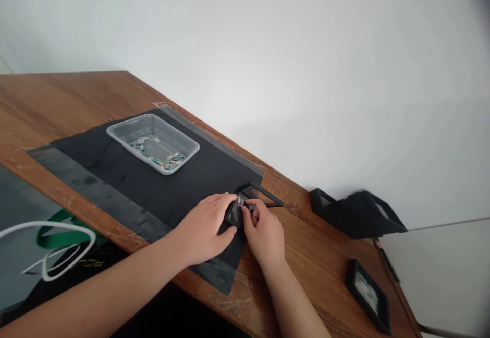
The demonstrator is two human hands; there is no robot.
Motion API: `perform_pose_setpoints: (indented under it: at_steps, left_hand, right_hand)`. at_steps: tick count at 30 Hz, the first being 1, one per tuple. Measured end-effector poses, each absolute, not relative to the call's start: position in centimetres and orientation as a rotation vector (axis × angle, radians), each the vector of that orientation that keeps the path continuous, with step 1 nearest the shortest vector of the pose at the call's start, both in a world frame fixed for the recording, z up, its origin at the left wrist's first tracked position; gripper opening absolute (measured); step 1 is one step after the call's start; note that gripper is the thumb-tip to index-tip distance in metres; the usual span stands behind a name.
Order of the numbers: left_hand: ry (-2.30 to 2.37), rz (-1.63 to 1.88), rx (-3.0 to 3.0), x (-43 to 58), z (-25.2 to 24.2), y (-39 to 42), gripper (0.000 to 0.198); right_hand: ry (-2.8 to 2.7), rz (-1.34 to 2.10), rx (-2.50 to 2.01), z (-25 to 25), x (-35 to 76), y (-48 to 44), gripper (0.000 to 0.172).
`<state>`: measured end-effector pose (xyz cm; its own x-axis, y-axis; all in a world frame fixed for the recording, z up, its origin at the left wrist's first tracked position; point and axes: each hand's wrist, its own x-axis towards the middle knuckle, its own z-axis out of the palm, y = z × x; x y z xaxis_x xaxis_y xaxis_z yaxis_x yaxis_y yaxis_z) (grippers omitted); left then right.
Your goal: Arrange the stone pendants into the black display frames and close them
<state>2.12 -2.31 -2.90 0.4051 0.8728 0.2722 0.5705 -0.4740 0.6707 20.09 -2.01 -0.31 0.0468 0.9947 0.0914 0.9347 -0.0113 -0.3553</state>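
My left hand [209, 225] and my right hand [264, 232] meet over a small black square box [234, 215] lying at the right corner of a black mat [153, 185]. The left hand's fingers curl round the box's near side. My right hand pinches a small pale, shiny piece [241, 201] at the box's top edge. A black frame-like lid [264, 195] lies just behind the box. Farther back on the mat stands a clear plastic tray [153, 143] with several small greenish and pinkish pieces in it.
The wooden table [57, 98] runs diagonally along a white wall. At the right stand a cluster of black open boxes [356, 213] and a flat black framed box [368, 295] near the table's edge. A dark bag with a green and white logo [46, 246] sits at the lower left.
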Motion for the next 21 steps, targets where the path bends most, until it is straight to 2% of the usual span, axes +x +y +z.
perform_pose_setpoints:
  at_steps: [10,21]
  left_hand:
    - [1.226,0.635,2.286,2.57,-2.74,-1.70,0.066]
    - [1.198,0.647,2.284,2.37,-2.66,-1.63,0.068]
  right_hand:
    - [-1.967,0.270,-1.971,-0.41,20.17,-2.29,0.023]
    - [-1.955,0.278,-2.002,-0.30,20.03,-2.33,0.022]
